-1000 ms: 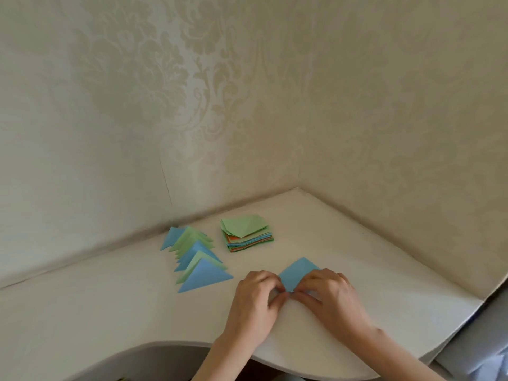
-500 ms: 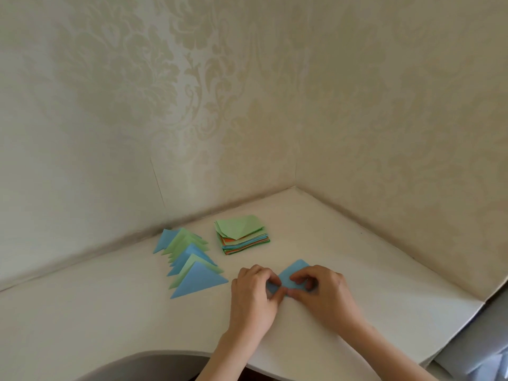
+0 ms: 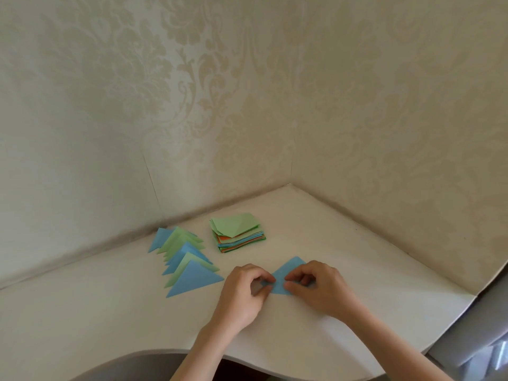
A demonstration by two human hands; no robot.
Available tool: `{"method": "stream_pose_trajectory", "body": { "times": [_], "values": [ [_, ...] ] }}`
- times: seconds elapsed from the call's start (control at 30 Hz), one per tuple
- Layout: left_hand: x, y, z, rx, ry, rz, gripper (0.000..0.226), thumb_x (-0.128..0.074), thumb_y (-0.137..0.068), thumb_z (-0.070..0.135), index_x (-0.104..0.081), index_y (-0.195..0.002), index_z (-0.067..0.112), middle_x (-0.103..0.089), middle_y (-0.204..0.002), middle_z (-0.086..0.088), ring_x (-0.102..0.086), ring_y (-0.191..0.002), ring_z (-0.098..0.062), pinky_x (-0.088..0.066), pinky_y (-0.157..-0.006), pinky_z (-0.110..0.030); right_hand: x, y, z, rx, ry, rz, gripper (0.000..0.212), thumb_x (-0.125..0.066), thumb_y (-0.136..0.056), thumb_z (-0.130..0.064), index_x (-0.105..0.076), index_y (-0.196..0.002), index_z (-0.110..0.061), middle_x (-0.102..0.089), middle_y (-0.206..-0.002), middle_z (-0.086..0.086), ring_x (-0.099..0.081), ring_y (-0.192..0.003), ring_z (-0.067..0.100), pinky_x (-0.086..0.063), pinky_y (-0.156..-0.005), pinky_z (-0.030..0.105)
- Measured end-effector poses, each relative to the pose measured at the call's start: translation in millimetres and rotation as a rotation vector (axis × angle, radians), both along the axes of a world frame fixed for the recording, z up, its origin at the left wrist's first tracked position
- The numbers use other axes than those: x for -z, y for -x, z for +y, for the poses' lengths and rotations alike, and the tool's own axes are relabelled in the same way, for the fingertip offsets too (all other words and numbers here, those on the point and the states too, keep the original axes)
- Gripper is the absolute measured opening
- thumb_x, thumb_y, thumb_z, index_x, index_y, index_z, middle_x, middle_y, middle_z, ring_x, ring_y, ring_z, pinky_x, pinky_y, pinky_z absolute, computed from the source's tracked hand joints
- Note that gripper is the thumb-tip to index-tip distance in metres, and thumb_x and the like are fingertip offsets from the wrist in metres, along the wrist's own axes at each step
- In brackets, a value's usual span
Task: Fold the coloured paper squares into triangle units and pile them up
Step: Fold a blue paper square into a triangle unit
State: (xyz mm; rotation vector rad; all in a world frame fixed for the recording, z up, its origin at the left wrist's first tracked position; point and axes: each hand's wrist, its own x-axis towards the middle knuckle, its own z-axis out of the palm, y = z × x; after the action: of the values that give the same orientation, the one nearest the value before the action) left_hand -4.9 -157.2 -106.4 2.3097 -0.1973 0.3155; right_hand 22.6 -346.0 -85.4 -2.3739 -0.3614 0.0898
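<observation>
A blue paper square, part-folded, was pinched by the left hand and right hand. Creasing appeared under way; piling is next, onto the blue-and-green triangles left of it. The unfolded multicoloured stack lay beyond it.

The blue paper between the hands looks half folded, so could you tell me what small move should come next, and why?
Probably press the crease flat. Both hands, left and right, pinch the blue paper against the table, and it is not yet a clean triangle like those in the folded pile.
</observation>
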Motion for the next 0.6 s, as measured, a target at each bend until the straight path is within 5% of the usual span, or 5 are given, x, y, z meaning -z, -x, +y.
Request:
{"method": "stream_pose_trajectory", "body": {
  "times": [0.17, 0.27, 0.43, 0.6],
  "values": [
    [0, 7, 7, 0.128, -0.101, -0.011, 0.028, -0.067, -0.082, 0.031, -0.061, -0.109, 0.033, -0.056, -0.105, 0.023, -0.044, -0.103, 0.003, -0.033, -0.089, -0.011, 5, 1, 13, 0.034, 0.086, -0.065, 0.009, -0.065, -0.084, -0.038, -0.068, -0.082, -0.03, -0.052, -0.075, -0.015, -0.052, -0.075, 0.006, -0.045, -0.078, 0.028],
    [-1, 7, 9, 0.162, -0.185, -0.073, 0.033, -0.064, -0.082, 0.032, -0.058, -0.115, 0.03, -0.055, -0.109, 0.022, -0.042, -0.107, 0.0, -0.034, -0.093, -0.015, -1, 0, 11, 0.008, 0.048, -0.026, 0.014, -0.06, -0.089, -0.035, -0.061, -0.074, -0.033, -0.056, -0.073, -0.011, -0.048, -0.067, 0.004, -0.041, -0.068, 0.02],
    [-4, 5, 5, 0.117, -0.309, -0.252, 0.013, -0.058, -0.087, 0.016, -0.066, -0.096, 0.023, -0.063, -0.093, 0.013, -0.05, -0.088, -0.008, -0.045, -0.076, -0.024, -8, 0, 4, -0.066, -0.011, -0.049, 0.015, -0.064, -0.087, -0.033, -0.059, -0.073, -0.035, -0.06, -0.076, -0.01, -0.049, -0.065, 0.004, -0.039, -0.061, 0.014],
    [-4, 10, -5, 0.091, -0.422, -0.339, 0.012, -0.053, -0.086, 0.025, -0.064, -0.083, 0.024, -0.058, -0.079, 0.013, -0.05, -0.077, -0.012, -0.047, -0.064, -0.031, 1, 0, -5, -0.128, -0.068, -0.236, 0.011, -0.074, -0.079, -0.029, -0.063, -0.079, -0.029, -0.063, -0.08, -0.015, -0.059, -0.075, 0.003, -0.043, -0.069, 0.015]
  ]
}}
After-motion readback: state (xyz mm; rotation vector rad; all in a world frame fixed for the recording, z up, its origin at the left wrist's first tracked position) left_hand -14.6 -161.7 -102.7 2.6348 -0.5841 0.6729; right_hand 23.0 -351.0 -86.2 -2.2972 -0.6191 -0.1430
